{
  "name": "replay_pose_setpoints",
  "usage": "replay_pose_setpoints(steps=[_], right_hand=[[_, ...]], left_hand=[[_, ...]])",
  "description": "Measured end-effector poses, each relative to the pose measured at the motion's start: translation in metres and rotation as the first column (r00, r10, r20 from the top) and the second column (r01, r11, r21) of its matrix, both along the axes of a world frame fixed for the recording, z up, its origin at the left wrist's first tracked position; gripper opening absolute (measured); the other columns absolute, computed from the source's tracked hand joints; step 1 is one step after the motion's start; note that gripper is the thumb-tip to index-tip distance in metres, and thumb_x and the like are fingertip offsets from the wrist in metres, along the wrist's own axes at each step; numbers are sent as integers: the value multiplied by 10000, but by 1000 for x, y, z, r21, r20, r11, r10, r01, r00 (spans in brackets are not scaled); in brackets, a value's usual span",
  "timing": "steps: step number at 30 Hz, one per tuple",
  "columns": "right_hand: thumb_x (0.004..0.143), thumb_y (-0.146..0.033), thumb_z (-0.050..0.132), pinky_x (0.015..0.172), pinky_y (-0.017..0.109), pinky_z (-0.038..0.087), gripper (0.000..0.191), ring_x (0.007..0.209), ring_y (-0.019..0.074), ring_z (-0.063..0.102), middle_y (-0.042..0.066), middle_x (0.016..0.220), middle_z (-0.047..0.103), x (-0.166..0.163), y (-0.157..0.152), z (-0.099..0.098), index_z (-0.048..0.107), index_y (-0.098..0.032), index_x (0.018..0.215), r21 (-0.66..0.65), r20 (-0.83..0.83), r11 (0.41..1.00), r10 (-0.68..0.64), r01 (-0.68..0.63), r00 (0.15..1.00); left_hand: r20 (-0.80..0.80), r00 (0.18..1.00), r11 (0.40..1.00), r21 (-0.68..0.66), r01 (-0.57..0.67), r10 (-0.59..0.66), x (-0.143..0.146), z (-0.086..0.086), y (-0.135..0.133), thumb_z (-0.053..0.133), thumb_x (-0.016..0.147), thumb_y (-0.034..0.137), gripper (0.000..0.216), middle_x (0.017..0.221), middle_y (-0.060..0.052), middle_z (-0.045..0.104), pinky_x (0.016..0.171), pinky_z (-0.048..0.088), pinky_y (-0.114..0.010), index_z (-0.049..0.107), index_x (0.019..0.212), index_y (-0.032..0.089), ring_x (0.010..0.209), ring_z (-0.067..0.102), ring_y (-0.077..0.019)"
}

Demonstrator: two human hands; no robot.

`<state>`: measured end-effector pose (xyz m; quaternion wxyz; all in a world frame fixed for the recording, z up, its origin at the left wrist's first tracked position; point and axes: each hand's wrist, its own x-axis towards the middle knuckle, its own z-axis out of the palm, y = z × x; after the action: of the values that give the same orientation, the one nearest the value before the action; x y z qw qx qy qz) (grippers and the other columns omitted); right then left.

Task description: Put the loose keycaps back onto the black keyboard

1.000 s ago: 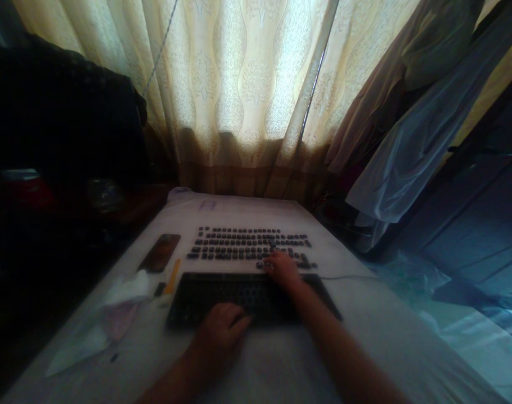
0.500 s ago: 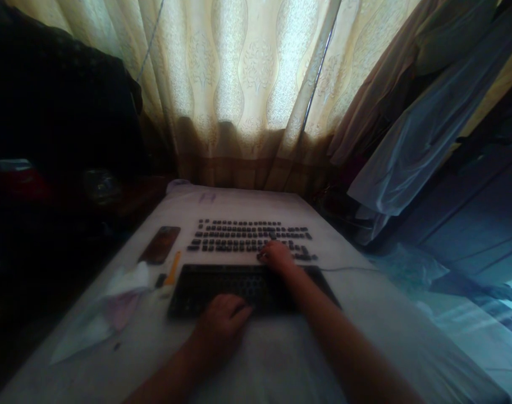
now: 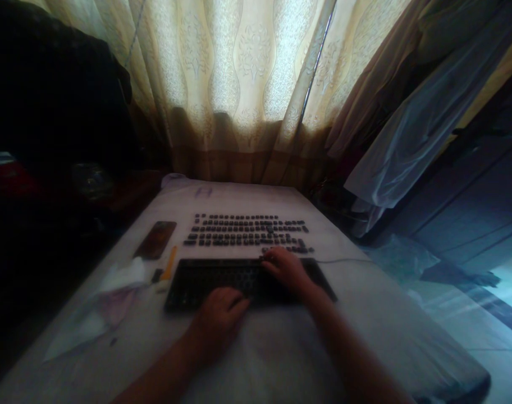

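Cream patterned fabric filling the background: facing a backlit curtain (image 3: 254,73). Spreading out below that, pale cloth (image 3: 365,314) over a flat surface. Looking down at a black keyboard (image 3: 222,272), lying flat on the cloth just ahead, with a thin cable (image 3: 344,260) running off to the right from its rear edge. Seeing crumpled whitish wrapping (image 3: 77,331) on the left, showing pink in its folds. Resting the left hand (image 3: 224,308) at the keyboard's front edge, curling the fingers loosely with the thumb extended; too dim for telling whether gripping anything. Holding the right hand (image 3: 285,268) over the keyboard's rear edge, bending the fingers and setting thumb and forefinger near each other; too blurred for telling whether pinching a dark piece there. Finding a phone (image 3: 157,240) beyond the wrapping, then a slim orange tool (image 3: 169,264) between phone and keyboard, lying just beside a small black block (image 3: 157,275). Ending with loose dark keycaps (image 3: 231,229), lying in rows behind the keyboard.
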<state>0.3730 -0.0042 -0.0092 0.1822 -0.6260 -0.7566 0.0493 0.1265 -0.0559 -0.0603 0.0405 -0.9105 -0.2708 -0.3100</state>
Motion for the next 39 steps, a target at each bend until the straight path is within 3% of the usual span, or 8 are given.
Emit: replay_pose_setpoints(steps=[4,8,15,27,39], right_hand=[[855,-178,667,785,268,514,152,862,169,689,28,958,736,-1,-41,-10,702,-216,999,-29,-77,997,74,-76,994],[844,-181,664,764,269,509,141,861,180,693,34,954,736,-4,-59,-18,708,-219,973,-55,-72,993,103,-107,992],[853,-196,651,771,275,487,153,907,201,686,46,994,721,-11,-60,-21,713,-221,991,-119,11,984,137,-134,991],[849,-217,655,732,265,454,126,883,201,688,42,982,739,-18,-58,3,745,-231,935,-222,115,964,172,-143,978],[866,-273,644,738,275,453,147,888,218,682,64,981,740,-21,-55,11,760,-207,930,-300,134,945,176,-129,975]], left_hand=[[-1,1000,1000,12,-3,3,0,-1,0,515,887,121,329,1087,-110,670,866,549,-437,653,1179,185,993,621,-258],[-4,1000,1000,27,-8,8,0,0,-1,503,911,140,299,1071,-101,675,863,551,-420,665,1159,183,976,623,-250],[-12,1000,999,44,0,1,2,2,-1,501,924,140,291,1065,-101,675,853,553,-420,668,1159,178,969,622,-249],[-47,999,998,64,14,-11,4,2,0,471,919,127,354,1074,-93,664,842,547,-418,664,1196,232,978,609,-241],[-97,995,999,39,18,-14,8,6,3,557,919,226,343,1166,-115,634,915,514,-450,639,1252,235,1059,588,-278]])
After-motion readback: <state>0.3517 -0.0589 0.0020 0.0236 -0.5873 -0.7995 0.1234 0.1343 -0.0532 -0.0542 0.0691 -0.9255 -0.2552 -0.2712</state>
